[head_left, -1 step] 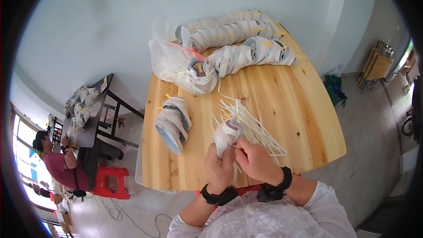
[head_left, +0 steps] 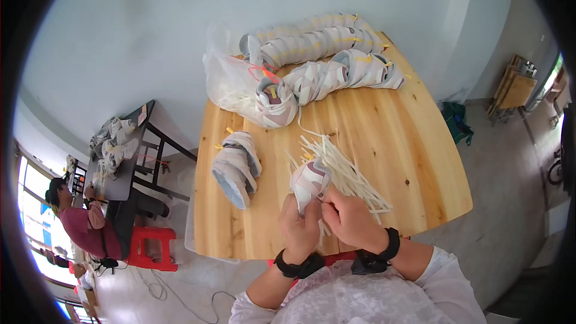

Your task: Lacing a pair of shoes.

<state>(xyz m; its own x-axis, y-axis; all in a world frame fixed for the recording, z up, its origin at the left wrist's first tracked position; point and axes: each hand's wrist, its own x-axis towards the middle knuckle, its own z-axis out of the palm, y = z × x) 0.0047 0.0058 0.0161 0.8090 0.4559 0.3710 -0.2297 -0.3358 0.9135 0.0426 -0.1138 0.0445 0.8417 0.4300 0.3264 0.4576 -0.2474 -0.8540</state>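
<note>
My left hand (head_left: 299,228) grips a small pink-and-white shoe (head_left: 310,180) from below, at the near edge of the wooden table (head_left: 414,150). My right hand (head_left: 351,221) is beside it and pinches a white lace at the shoe's side. A loose heap of white laces (head_left: 354,175) lies just right of the shoe. Two more such shoes (head_left: 235,167) lie together to the left. Both wrists wear black bands.
Long rows of nested shoes (head_left: 327,45) and a clear plastic bag (head_left: 231,81) fill the table's far side. On the left, a person (head_left: 78,222) sits at a dark table (head_left: 120,171) with shoes on it, near a red stool (head_left: 153,246). A green bag (head_left: 457,123) lies on the floor at right.
</note>
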